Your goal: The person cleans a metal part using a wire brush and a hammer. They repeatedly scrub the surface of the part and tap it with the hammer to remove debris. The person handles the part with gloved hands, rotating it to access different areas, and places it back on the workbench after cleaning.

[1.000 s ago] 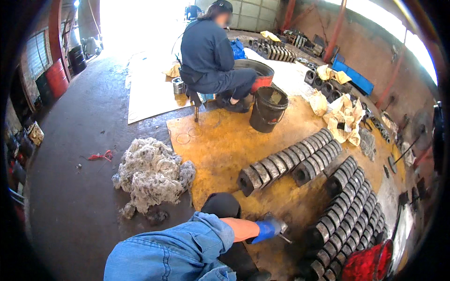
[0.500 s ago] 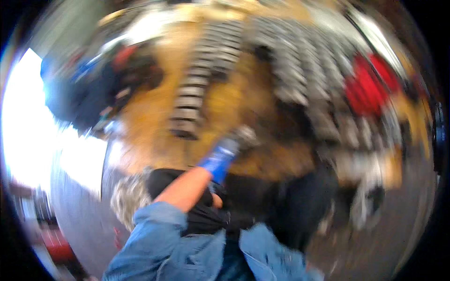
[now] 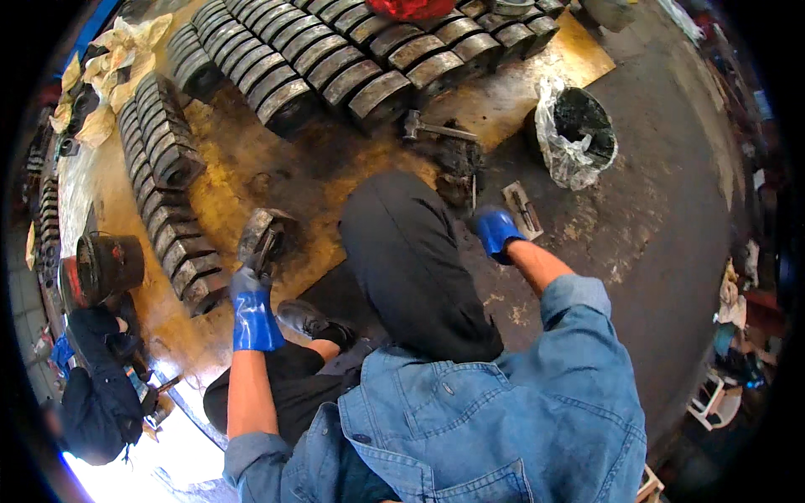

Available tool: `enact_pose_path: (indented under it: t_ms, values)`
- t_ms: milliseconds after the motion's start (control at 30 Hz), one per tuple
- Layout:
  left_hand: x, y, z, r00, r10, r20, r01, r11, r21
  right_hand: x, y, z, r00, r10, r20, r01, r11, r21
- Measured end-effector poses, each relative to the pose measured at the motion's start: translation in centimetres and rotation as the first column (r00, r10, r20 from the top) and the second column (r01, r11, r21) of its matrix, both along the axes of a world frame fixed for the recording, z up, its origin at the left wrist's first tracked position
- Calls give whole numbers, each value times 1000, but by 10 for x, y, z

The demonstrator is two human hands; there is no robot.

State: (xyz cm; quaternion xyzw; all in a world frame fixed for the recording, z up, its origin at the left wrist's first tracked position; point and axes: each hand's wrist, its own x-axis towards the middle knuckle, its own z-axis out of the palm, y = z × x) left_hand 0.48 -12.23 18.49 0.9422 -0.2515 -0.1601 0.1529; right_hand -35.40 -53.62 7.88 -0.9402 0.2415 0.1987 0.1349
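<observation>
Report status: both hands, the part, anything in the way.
Left hand gripping curved metal half-shell above yellow board. Right hand down by flat tool on floor. Own knee between hands; hammer lies ahead.

No labels, signs or screens in view. One package-like item: a black bucket (image 3: 587, 126) lined with a crumpled clear plastic bag (image 3: 558, 138), standing on the dark floor at upper right, beside the yellow board (image 3: 520, 92).

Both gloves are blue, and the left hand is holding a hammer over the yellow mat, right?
Not a hammer. In the head view the left hand grips a curved grey metal block; the hammer lies on the yellow mat ahead. Both gloves are blue.
</observation>
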Motion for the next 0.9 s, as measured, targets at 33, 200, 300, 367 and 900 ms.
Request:
enact_pose_path:
  t_ms: [33,200,300,367,900]
  values:
    - [3,0,-2,1000,-13,16,13,1000,-15,21,-19,-10,994,-109,-21,108,994,-23]
    - [7,-16,27,998,61,4,-61,998,-9,166,-88,-30,953,-302,19,301,942,-145]
    - [12,-6,9,997,-50,52,54,995,-82,190,-129,-81,922,-225,316,340,862,-376]
    - [16,1,-4,989,-135,67,140,986,-91,200,-152,-90,804,-333,493,404,914,-43]
    - [-2,-2,20,995,14,97,-22,996,84,221,-181,-94,979,-58,-193,-3,954,-300]
